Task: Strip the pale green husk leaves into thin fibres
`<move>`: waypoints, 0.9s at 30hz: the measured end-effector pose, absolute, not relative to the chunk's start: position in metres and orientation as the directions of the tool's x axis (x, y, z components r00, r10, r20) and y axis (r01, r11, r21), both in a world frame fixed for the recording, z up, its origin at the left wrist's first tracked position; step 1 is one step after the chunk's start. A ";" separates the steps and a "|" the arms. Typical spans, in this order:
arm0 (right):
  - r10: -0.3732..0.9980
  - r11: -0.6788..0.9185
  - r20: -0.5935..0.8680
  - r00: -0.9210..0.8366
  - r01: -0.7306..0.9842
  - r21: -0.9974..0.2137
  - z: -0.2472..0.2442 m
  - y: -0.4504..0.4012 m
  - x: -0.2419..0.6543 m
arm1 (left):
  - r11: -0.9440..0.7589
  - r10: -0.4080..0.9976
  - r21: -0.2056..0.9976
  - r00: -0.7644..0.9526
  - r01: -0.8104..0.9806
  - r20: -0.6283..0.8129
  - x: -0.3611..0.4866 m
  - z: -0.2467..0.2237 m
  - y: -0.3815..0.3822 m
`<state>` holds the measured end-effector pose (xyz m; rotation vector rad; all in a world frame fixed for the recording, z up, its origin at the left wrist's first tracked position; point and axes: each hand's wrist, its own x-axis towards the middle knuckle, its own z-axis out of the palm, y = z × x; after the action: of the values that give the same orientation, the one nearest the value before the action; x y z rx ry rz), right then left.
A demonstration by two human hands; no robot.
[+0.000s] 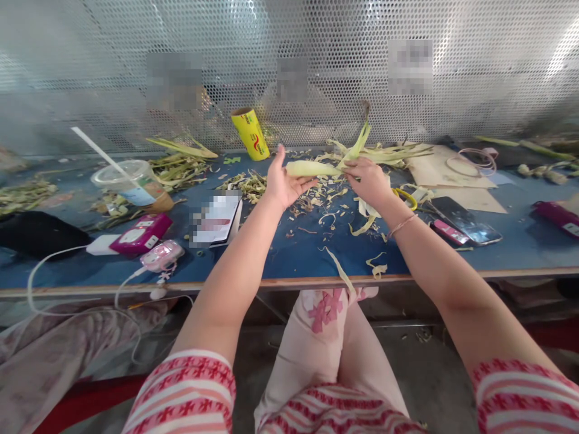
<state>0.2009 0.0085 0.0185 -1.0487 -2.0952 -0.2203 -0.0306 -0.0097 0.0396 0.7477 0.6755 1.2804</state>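
An ear of corn (312, 169) in smooth pale green husk lies crosswise above the table, its thick end against my left palm. My left hand (287, 181) is turned up, thumb raised and fingers stretched beneath the ear without wrapping it. At the narrow end, my right hand (367, 179) pinches the husk. Loose husk leaves (358, 147) fan upward there, with a brown tuft at the tip. Scraps of husk (316, 196) lie scattered under both hands. What the right fingertips press on is partly hidden.
The blue table (298, 253) holds a yellow tube (250, 134), a lidded plastic cup (131, 181) with straw, phones (219, 220) (465, 220), a magenta power bank (142, 234) and cardboard (447, 166). A perforated metal panel (344, 36) stands behind. Another person's leg (67, 355) shows at left.
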 end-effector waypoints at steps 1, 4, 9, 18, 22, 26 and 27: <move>0.608 0.650 0.696 -0.382 0.742 -0.161 0.017 0.010 0.203 | 0.151 0.985 0.811 0.158 -0.565 -0.073 -0.031 0.040 -0.009; 0.614 0.662 0.663 -0.429 0.736 -0.138 0.015 0.013 0.208 | 0.211 0.977 0.857 0.100 -0.471 -0.186 -0.031 0.038 -0.004; 0.689 0.636 0.565 -0.453 0.752 -0.172 0.012 0.012 0.209 | 0.169 0.985 0.955 0.005 -0.244 -0.173 -0.026 0.032 -0.004; 0.679 0.432 0.701 -0.218 0.890 -0.142 0.025 -0.011 0.193 | -0.190 0.971 0.980 -0.138 0.051 0.196 -0.009 0.002 -0.001; 0.774 0.605 0.313 -0.550 0.788 -0.111 0.022 -0.024 0.178 | -0.252 0.960 0.966 -0.141 -0.052 0.242 -0.006 -0.001 0.001; 0.714 0.536 0.577 -0.396 0.840 -0.087 0.027 -0.026 0.175 | -0.198 0.972 0.960 -0.165 -0.199 0.166 -0.004 0.002 0.001; 0.689 0.576 0.569 -0.449 0.816 -0.053 0.029 -0.027 0.177 | -0.212 0.968 0.950 -0.180 -0.228 0.173 -0.004 0.004 0.001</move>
<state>0.1767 -0.0269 0.0293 -1.1978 -2.2655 -0.3080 -0.0044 0.0009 0.0038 1.0792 1.0341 1.5774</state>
